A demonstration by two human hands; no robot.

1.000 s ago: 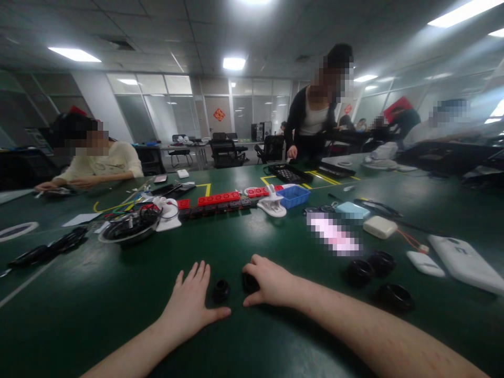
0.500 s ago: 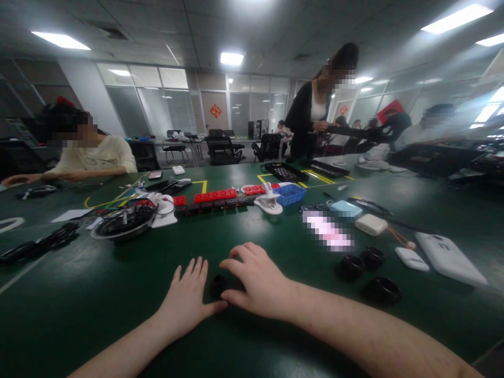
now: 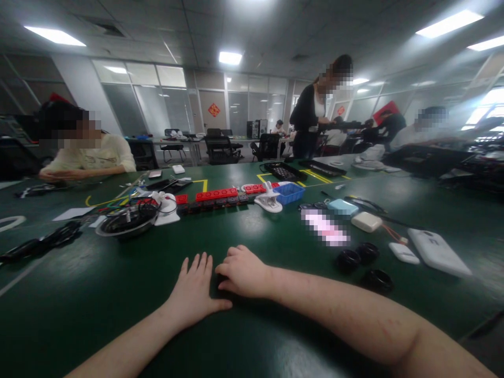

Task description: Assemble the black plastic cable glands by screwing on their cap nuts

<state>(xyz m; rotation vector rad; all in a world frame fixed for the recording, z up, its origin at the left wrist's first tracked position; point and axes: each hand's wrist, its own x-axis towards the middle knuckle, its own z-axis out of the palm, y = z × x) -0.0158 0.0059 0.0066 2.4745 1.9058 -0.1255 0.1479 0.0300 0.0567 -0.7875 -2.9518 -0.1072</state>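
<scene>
your left hand [image 3: 197,291] lies flat on the green counter [image 3: 118,304], palm down, fingers stretched out and close together, thumb pointing right, on the near side of the red strip [image 3: 216,195]. your right hand [image 3: 243,273] sits just beside it, thumb tips almost touching, knuckles up and fingers curled down onto the counter; you cannot tell whether it grips anything beneath. three black rings [image 3: 348,260] rest near each other, nearer than the red strip and off to its right, well apart from both hands. a black bowl [image 3: 126,223] of cables sits just left of the red strip; a white clip [image 3: 268,200] and a blue basket [image 3: 289,192] sit at its right end. beyond the red strip, a seated person [image 3: 94,157] is at the left and a standing person [image 3: 309,121] at the right.
</scene>
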